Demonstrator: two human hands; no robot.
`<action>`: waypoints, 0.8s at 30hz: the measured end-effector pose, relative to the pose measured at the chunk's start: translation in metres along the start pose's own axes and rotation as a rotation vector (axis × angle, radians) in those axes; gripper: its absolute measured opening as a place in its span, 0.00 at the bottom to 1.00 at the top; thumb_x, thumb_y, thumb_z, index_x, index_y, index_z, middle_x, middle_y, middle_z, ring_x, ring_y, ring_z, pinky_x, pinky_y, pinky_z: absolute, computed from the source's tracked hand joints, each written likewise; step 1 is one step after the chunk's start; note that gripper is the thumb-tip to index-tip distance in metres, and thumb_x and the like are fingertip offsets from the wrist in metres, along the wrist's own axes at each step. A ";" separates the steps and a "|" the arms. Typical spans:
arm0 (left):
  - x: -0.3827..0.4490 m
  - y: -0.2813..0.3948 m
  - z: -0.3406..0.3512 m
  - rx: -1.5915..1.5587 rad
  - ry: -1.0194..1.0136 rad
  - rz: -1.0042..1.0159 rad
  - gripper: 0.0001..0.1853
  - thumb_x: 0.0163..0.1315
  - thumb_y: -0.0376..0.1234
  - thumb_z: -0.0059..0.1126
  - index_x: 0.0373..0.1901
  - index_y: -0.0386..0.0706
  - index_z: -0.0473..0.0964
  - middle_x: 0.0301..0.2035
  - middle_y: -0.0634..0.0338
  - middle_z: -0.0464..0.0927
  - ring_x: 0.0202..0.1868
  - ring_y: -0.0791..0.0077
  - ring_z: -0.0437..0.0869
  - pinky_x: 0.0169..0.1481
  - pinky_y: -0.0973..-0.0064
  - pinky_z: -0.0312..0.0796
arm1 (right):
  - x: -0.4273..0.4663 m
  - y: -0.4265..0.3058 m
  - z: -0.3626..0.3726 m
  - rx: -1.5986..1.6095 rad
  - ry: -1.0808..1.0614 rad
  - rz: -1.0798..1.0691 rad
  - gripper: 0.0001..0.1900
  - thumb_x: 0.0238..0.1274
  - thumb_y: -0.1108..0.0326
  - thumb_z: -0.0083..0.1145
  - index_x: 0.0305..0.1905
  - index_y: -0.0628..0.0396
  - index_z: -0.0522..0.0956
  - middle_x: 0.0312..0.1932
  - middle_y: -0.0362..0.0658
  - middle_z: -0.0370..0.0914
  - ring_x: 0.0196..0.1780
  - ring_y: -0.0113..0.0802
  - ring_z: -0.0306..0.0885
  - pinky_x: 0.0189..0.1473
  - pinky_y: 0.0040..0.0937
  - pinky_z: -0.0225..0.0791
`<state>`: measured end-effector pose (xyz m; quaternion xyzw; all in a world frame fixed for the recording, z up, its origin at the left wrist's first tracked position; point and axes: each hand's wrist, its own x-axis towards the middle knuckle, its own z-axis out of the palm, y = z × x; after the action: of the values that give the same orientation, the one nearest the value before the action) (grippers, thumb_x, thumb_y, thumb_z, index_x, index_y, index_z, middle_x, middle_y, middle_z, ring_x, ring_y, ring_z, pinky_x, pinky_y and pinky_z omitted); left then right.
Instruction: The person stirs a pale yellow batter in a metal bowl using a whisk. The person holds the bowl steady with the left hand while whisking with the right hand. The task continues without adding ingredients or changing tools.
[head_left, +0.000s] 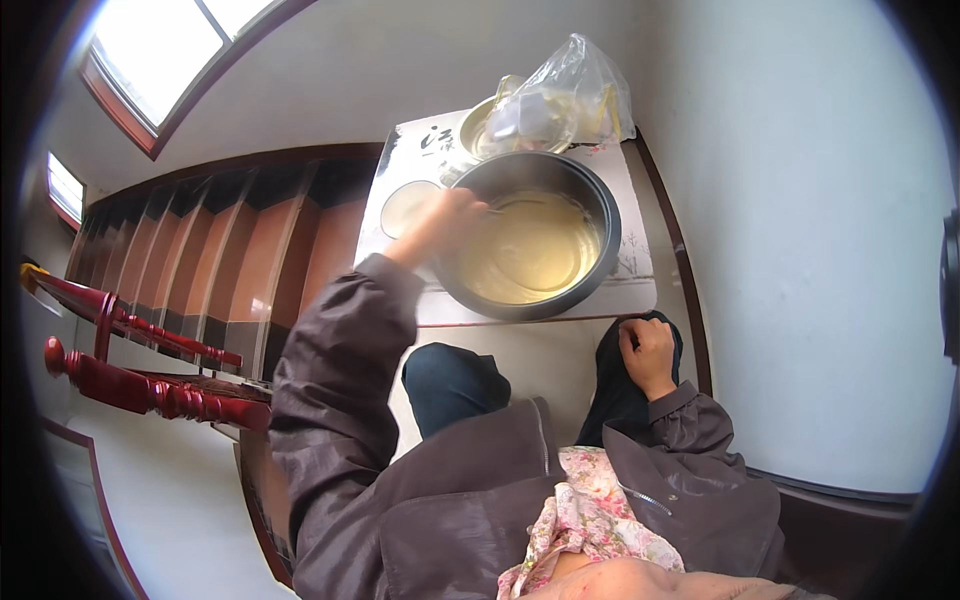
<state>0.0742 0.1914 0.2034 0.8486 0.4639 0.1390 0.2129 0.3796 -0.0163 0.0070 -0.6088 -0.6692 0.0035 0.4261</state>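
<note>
A dark round pot (611, 247) stands on the low table with pale yellow liquid (536, 247) inside, its surface marked by curved swirls. Over the pot's left side is my left hand (450, 225), blurred and closed around the handle of a thin utensil (493, 211); most of that utensil is hidden. My right hand (649, 352) rests on my right knee, its fingers curled with nothing visible in them. Left of the pot, partly behind my left hand, sits a round whitish dish (405, 202).
Behind the pot, a light bowl (469, 131) stands beside and partly under a clear plastic bag (585, 82) with items inside. The low table (637, 281) has a printed top. Stairs (255, 255) and a red wooden railing (180, 397) lie left; a pale wall (795, 225) rises right.
</note>
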 end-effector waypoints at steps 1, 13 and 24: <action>0.000 0.004 0.009 -0.069 -0.029 0.139 0.15 0.75 0.36 0.55 0.39 0.30 0.80 0.24 0.58 0.82 0.22 0.76 0.83 0.30 0.77 0.77 | 0.000 0.000 0.000 -0.002 0.007 -0.004 0.01 0.57 0.70 0.65 0.35 0.52 0.83 0.26 0.40 0.78 0.33 0.42 0.75 0.39 0.40 0.64; -0.006 0.004 -0.009 0.056 -0.098 -0.006 0.15 0.75 0.35 0.54 0.40 0.29 0.81 0.23 0.57 0.82 0.23 0.74 0.84 0.31 0.76 0.78 | -0.003 0.004 0.000 -0.005 0.007 -0.003 0.02 0.58 0.69 0.64 0.35 0.51 0.83 0.28 0.40 0.79 0.34 0.42 0.75 0.40 0.40 0.64; -0.023 0.013 -0.032 0.055 -0.263 -0.076 0.15 0.74 0.36 0.53 0.39 0.31 0.81 0.27 0.55 0.84 0.26 0.73 0.86 0.34 0.75 0.79 | -0.002 0.003 -0.001 0.008 0.031 0.005 0.01 0.58 0.70 0.64 0.35 0.52 0.83 0.26 0.42 0.77 0.33 0.43 0.75 0.40 0.41 0.64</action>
<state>0.0582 0.1731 0.2366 0.8469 0.4673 0.0056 0.2536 0.3828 -0.0179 0.0047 -0.6087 -0.6610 -0.0021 0.4389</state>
